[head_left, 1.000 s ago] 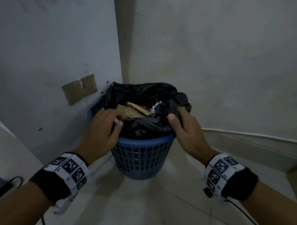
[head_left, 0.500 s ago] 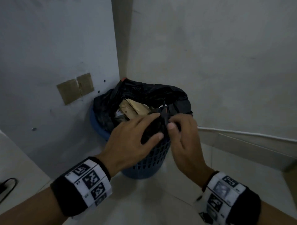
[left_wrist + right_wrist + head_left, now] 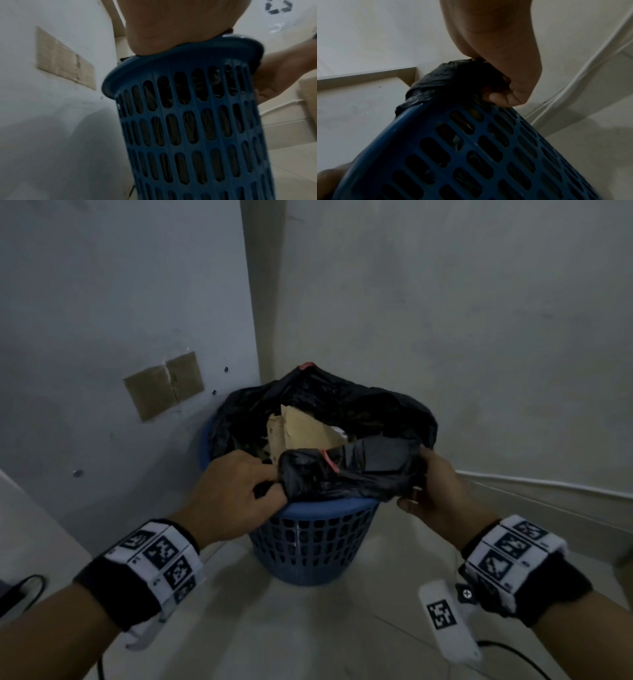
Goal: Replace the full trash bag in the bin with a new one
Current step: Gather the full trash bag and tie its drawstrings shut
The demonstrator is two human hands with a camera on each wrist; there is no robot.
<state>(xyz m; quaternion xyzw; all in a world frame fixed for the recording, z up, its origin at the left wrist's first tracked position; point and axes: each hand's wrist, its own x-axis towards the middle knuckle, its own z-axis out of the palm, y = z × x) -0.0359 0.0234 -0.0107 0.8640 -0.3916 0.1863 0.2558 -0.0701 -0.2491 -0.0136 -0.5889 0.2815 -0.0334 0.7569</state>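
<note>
A blue slotted plastic bin point(image 3: 313, 546) stands in the wall corner, lined with a black trash bag point(image 3: 346, 474) holding brown cardboard scraps point(image 3: 301, 431). My left hand point(image 3: 239, 491) grips the bunched near edge of the bag at the bin's front left. My right hand point(image 3: 428, 491) grips the same edge at the front right, fingers curled under the plastic point(image 3: 453, 79). The bag's near rim is lifted off the bin rim point(image 3: 188, 56) between both hands. A red drawstring bit point(image 3: 329, 462) shows on the bunched edge.
Two walls meet right behind the bin. A taped brown cardboard patch point(image 3: 164, 385) is on the left wall. A white cable point(image 3: 548, 484) runs along the right wall's base. Pale floor tiles point(image 3: 308, 628) lie in front.
My hands, pinching the bag together at the front middle half a second ago, have drawn apart to the left and right, stretching the gathered near edge between them.
</note>
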